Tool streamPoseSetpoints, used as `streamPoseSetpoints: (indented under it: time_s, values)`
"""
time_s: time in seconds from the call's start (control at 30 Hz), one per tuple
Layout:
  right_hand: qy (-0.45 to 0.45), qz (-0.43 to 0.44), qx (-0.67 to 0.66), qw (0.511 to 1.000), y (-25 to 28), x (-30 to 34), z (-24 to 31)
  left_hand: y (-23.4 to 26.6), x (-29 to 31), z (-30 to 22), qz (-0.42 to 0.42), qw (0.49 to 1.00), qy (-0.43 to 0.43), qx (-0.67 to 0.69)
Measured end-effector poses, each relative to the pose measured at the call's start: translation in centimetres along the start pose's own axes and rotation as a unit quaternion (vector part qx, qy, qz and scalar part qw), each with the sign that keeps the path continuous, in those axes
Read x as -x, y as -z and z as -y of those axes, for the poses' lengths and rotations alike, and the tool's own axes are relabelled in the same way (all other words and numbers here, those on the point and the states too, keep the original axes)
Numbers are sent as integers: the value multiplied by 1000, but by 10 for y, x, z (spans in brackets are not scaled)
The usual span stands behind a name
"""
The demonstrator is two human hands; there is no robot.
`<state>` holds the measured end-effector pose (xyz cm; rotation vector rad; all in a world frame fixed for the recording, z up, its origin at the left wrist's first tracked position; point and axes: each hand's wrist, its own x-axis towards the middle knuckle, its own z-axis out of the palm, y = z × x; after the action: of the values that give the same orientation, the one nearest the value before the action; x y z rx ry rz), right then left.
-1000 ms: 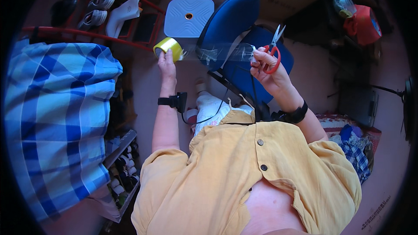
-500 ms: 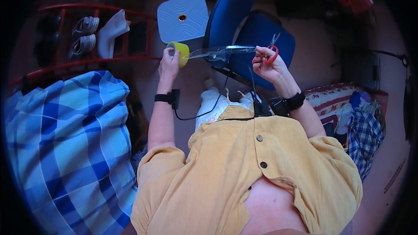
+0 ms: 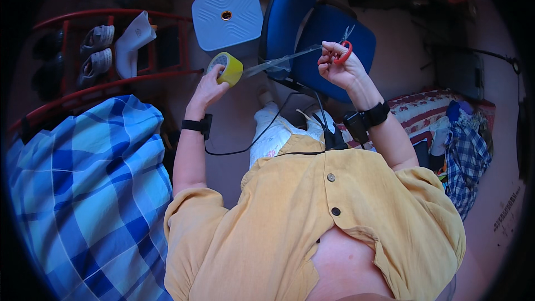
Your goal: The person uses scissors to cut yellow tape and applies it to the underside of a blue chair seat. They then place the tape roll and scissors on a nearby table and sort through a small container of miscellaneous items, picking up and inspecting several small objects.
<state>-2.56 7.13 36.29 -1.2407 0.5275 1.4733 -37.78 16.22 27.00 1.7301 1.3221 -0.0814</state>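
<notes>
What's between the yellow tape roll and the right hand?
Head view: a clear tape strip spans from the yellow tape roll to the right hand, the blue chair behind it.

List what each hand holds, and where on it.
Left hand: yellow tape roll, by its core-side edge. Right hand: red-handled scissors, by the handles, plus the clear tape strip, by its end.

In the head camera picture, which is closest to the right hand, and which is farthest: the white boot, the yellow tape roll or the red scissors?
Nearest to the right hand first:
1. Red scissors: right in that hand.
2. Yellow tape roll: to its left, held by the left hand.
3. White boot: farther left, past the roll.
</notes>
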Motion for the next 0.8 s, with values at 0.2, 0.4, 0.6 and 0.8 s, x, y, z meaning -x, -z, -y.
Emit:
streamPoseSetpoints:
  time_s: [0.2, 0.4, 0.6, 0.8]
  values:
    - [11, -24, 22, 999, 3, -16, -6, 14, 2, 0, -27, 996, 46, -74]
    - [-3, -115, 44, 992, -10, -59, -4, 35, -12, -18, -73, 976, 53, -198]
    - [-3, -164, 49, 985, -12, -90, 9, 43, -35, -51, -74, 958, 51, -274]
    - [3, -192, 60, 980, 7, -105, 28, 36, -55, -87, -70, 946, 34, -316]
